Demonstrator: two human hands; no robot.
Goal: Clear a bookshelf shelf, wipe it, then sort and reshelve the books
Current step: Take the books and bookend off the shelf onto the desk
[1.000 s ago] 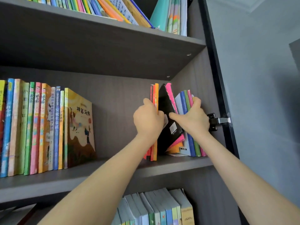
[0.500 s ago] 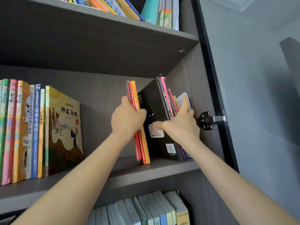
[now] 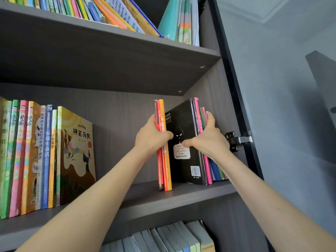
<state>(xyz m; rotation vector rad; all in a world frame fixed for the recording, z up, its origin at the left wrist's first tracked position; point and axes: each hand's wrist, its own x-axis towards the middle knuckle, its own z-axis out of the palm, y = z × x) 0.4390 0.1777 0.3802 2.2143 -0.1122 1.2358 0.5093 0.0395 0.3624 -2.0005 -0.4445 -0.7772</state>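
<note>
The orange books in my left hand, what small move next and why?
Probably slide the orange books right against the black book. Your left hand grips them upright, a gap separates the two, and your right hand grips the black book.

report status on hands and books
Left hand grips orange books. Right hand grips black book plus thin books behind it. All standing on shelf, nothing blocking.

The dark shelf (image 3: 127, 200) bears a book row (image 3: 45, 157) at left and upright books (image 3: 183, 160) at right.
</note>
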